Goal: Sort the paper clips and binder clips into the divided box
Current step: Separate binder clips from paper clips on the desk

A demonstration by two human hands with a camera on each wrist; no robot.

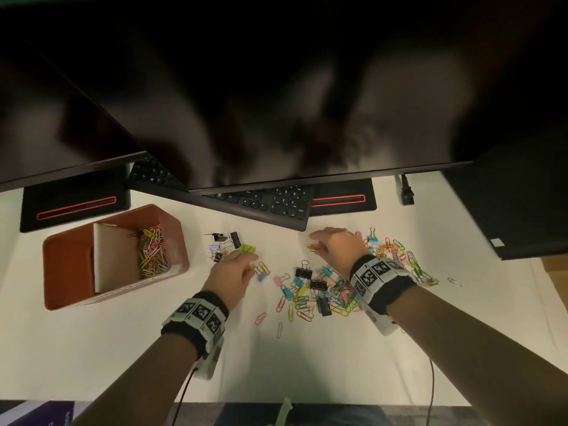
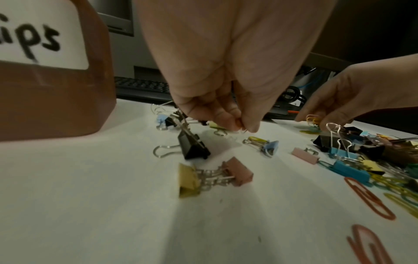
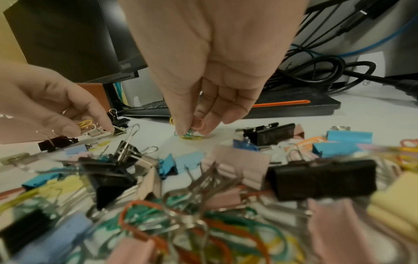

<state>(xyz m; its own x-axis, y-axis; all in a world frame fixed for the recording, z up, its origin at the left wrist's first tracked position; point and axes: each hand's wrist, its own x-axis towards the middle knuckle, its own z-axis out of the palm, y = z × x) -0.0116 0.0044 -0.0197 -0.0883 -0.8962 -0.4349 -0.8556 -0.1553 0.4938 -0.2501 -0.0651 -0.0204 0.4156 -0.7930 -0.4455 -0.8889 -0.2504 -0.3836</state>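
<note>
Both hands are mid-grab. The left hand [image 1: 233, 270] pinches something small at its fingertips, a wire bit as far as I can tell, with 1 yellow paper clip [image 3: 85, 124] tucked in the fingers. The right hand [image 1: 336, 245] pinches a few paper clips [image 3: 194, 129] just off the desk [image 1: 307, 364]. The mixed pile [image 1: 332, 290] sits under the right wrist, and binder clips [image 1: 226, 245] lie past the left fingers. The box [image 1: 61, 284] is further left, with clips in only 1 side. Next up, I'd guess: carry these over without dropping any.
</note>
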